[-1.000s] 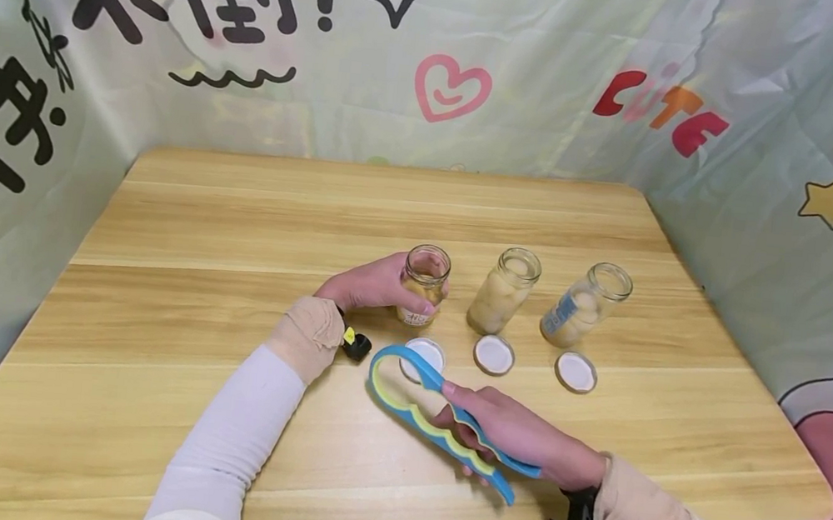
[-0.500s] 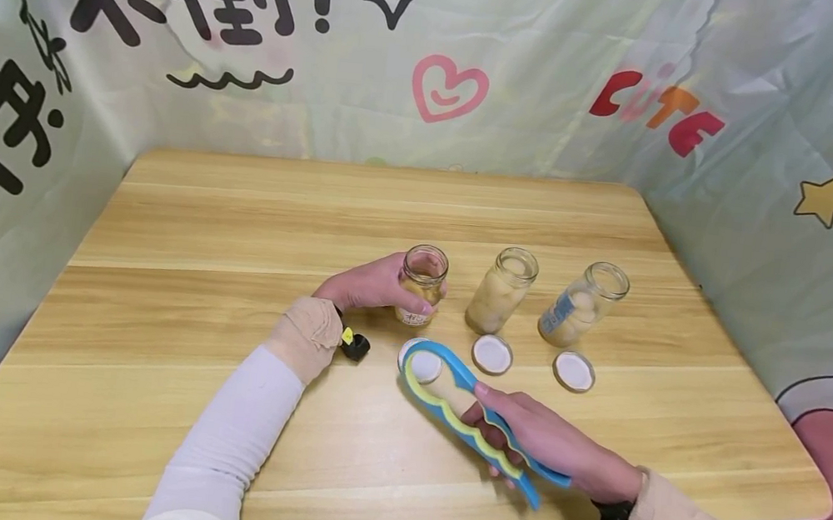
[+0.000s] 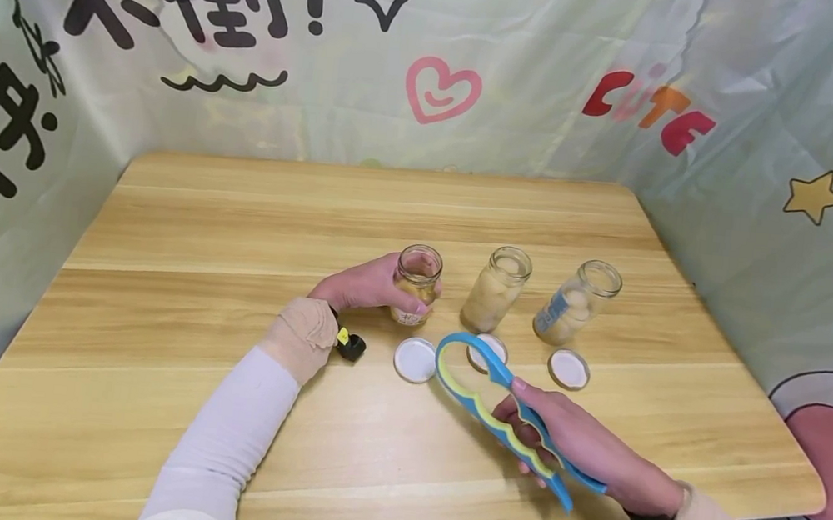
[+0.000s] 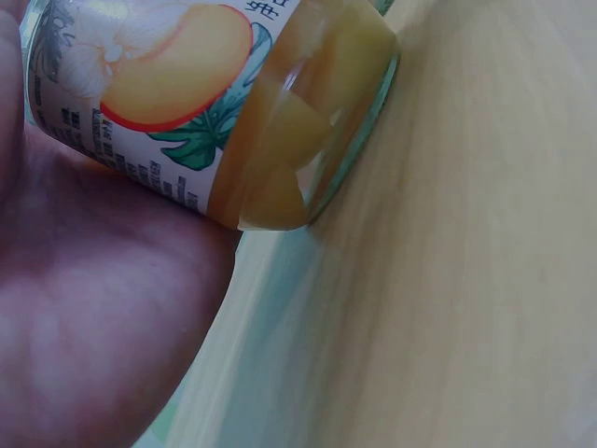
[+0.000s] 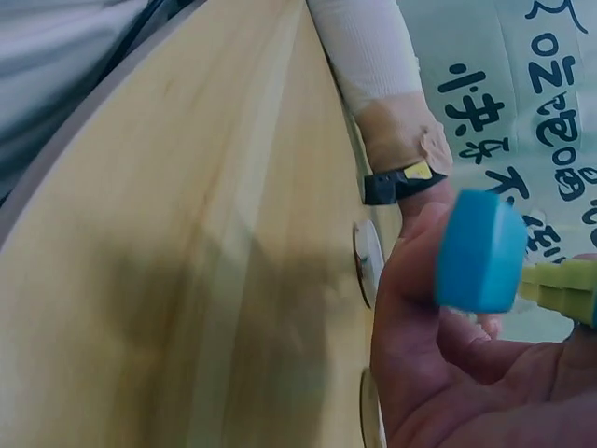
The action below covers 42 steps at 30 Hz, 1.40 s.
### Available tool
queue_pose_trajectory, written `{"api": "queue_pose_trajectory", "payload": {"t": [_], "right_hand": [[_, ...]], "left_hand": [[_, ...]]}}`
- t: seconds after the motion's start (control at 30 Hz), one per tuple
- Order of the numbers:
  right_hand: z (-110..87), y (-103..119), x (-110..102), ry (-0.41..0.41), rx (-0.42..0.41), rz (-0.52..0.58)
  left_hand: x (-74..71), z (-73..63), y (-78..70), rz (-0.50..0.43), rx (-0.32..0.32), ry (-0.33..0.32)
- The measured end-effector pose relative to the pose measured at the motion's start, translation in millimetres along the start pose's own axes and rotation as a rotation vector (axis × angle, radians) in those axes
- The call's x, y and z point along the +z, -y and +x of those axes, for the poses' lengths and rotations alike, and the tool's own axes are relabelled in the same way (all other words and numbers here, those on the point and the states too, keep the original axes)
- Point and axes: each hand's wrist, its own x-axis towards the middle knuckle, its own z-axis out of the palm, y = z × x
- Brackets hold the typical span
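My left hand (image 3: 365,282) grips an uncapped glass jar (image 3: 415,278) of peaches, its thumb across the front. In the left wrist view the jar's peach label (image 4: 177,65) and yellow fruit pieces show, the base close to the table. My right hand (image 3: 566,429) holds a blue and yellow jar opener (image 3: 474,404) by its two handles. The opener's looped end is over the table and overlaps the middle lid (image 3: 496,348) in the head view. In the right wrist view a blue handle end of the opener (image 5: 480,252) sticks out past the fingers.
Two more uncapped glass jars, a middle jar (image 3: 492,292) and a right jar (image 3: 570,308) with a blue label, stand right of the held one. A left lid (image 3: 415,360) and a right lid (image 3: 568,369) lie white side up on the wooden table (image 3: 240,218). A printed curtain surrounds it.
My right hand has carried the jar opener to the right, off the left lid and over to the middle one. My left hand still holds its jar in place.
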Motion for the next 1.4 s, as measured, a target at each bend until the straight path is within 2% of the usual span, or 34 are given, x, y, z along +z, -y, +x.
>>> {"api": "queue_pose_trajectory", "payload": {"t": [0.47,0.67,0.77,0.9,1.13,1.27,1.4], "right_hand": [[-21.3,-5,-25,-0.204,-0.107,-0.164],[-30.6,-9,-33,-0.349,-0.138,-0.373],[-34.8,-11,-35,-0.444,-0.191,-0.490],[-39.2,-16,-39,-0.552,-0.278,-0.589],[-41.8,-30,-55,-0.630,-0.352,-0.654],[-43.0,-40,-71,-0.675,-0.356,-0.642],[-44.8,-53,-84,-0.708,-0.355,-0.658]], "left_hand": [[1.6,-0.3,-0.4,-0.029,0.039,0.015],[2.2,0.1,0.0,-0.042,0.054,0.018],[1.8,-0.3,-0.4,-0.042,0.051,0.016],[1.5,-0.3,-0.1,-0.042,0.054,0.016],[1.5,0.1,0.2,-0.049,0.060,0.018],[1.2,0.7,0.3,-0.028,0.062,0.009],[1.7,0.9,0.0,-0.052,0.066,0.024]]}}
